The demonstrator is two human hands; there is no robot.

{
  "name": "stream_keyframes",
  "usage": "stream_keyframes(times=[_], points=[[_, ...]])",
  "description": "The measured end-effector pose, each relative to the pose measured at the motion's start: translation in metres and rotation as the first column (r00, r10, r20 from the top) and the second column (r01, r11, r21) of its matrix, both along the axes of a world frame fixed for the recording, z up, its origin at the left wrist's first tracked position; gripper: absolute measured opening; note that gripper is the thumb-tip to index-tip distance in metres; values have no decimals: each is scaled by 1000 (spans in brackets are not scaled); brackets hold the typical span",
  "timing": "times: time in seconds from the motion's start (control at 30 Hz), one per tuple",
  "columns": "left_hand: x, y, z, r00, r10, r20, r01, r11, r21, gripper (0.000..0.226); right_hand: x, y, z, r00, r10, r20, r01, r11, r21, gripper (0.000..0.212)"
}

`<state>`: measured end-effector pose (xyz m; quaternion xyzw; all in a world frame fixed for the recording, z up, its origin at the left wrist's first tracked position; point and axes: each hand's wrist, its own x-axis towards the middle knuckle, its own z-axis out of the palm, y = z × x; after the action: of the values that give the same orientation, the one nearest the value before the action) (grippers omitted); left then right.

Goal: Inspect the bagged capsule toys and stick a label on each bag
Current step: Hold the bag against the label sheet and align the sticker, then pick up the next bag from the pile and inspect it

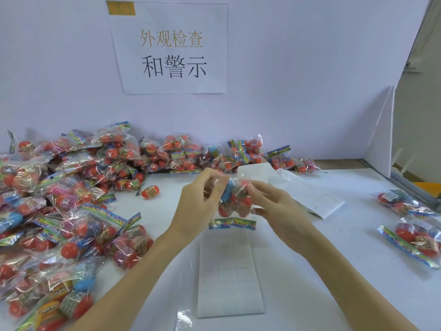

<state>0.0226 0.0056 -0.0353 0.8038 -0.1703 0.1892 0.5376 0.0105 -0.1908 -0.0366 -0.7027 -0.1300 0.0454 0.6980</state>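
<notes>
Both hands hold one clear bag of capsule toys (235,201) above the table's middle; red capsules and a blue one show inside, and its colourful header strip hangs at the bottom. My left hand (201,199) pinches the bag's upper left side. My right hand (274,206) grips its right side with curled fingers. Below the bag, a white sheet of labels (229,278) lies flat on the table.
A big heap of bagged capsule toys (59,211) fills the left side and runs along the back wall. One loose red capsule (150,191) lies by the heap. Two bags (415,230) sit at the right. More white sheets (310,192) lie behind my hands. A paper sign (171,48) hangs on the wall.
</notes>
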Motion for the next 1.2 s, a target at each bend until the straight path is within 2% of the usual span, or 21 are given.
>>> stream_keyframes(times=[0.1,0.17,0.3,0.43,0.5,0.63,0.73,0.8,0.87,0.93,1.03,1.13,1.2], points=[[-1,-1,1,1000,30,0,-30,999,-13,36,-3,4,2,1000,16,3,-16,999,49,47],[-3,-4,1,999,39,-9,-39,999,7,42,-3,6,1,1000,-24,9,23,999,26,45],[-1,-7,0,995,6,-104,-9,1000,-27,35,0,7,-2,987,-157,36,158,987,-18,40],[-1,-6,3,967,-112,-228,63,975,-211,18,0,5,-1,974,-216,63,217,976,-14,34],[-1,-5,4,946,-168,-279,70,942,-329,17,1,5,-2,972,-220,81,222,975,-19,26],[-6,-12,5,926,-216,-309,53,886,-461,18,1,6,-2,979,-191,65,188,981,49,26],[-7,-11,4,958,-171,-232,86,937,-337,25,2,4,-3,986,-163,29,158,980,119,26],[-4,-7,6,948,-213,-237,150,954,-258,33,3,0,-2,987,-162,-8,160,968,194,25],[0,-3,6,945,-219,-241,167,962,-218,32,4,-5,0,986,-164,-29,166,962,217,25],[2,1,4,960,-188,-208,156,975,-160,27,5,-6,0,986,-164,4,162,978,130,23],[4,6,3,959,-184,-215,172,982,-72,25,4,-4,-3,966,-211,151,225,971,-85,13],[3,9,4,951,-191,-245,198,980,4,23,5,-1,-6,941,-268,205,299,945,-133,5],[2,9,6,942,-209,-261,203,978,-48,20,7,-2,-7,951,-276,138,289,954,-81,5]])
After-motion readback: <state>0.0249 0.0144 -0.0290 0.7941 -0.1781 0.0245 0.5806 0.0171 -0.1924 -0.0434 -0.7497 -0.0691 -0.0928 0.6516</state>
